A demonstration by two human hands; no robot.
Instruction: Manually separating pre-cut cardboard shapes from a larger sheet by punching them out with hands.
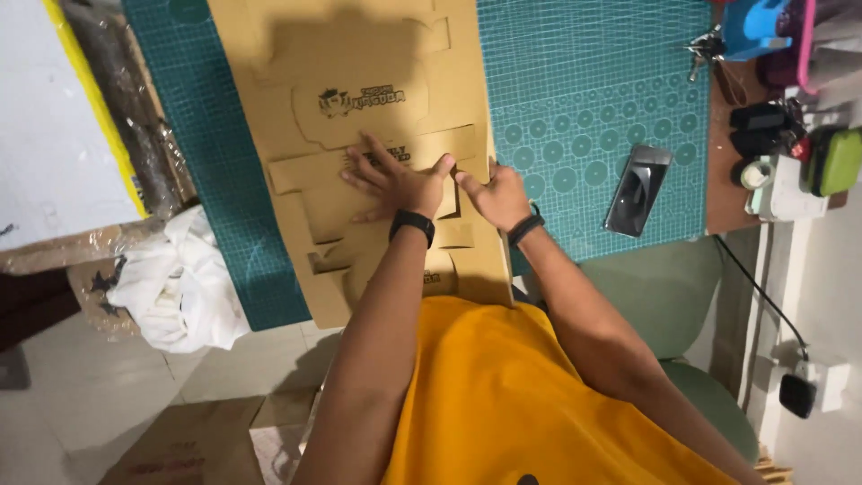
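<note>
The left hand lies flat on a die-cut cardboard sheet, fingers spread wide and pressed palm-down on it, holding nothing. The fingertips point away from the body, toward the far end of the sheet, and reach a printed flap near its middle. The right hand sits just beside it, at the sheet's right edge; its fingers are curled together against that edge, and whether they pinch a flap or only press on it cannot be told from this angle. The thumbs of the two hands nearly meet.

The sheet lies on a green cutting mat, its long axis running away from the person, from the near table edge up to the top of the view. Most of the cardboard lies beyond and to the left of the fingers, and a shorter part reaches back under the wrists toward the yellow shirt. The left hand lies nearer the sheet's middle, the right at its rim. Each wrist carries a dark band.

A dark phone lies on the mat to the right, well apart from the hands. A white cloth is bunched off the mat's left edge. At the far right stand small desk things, among them a blue holder and a green case.
</note>
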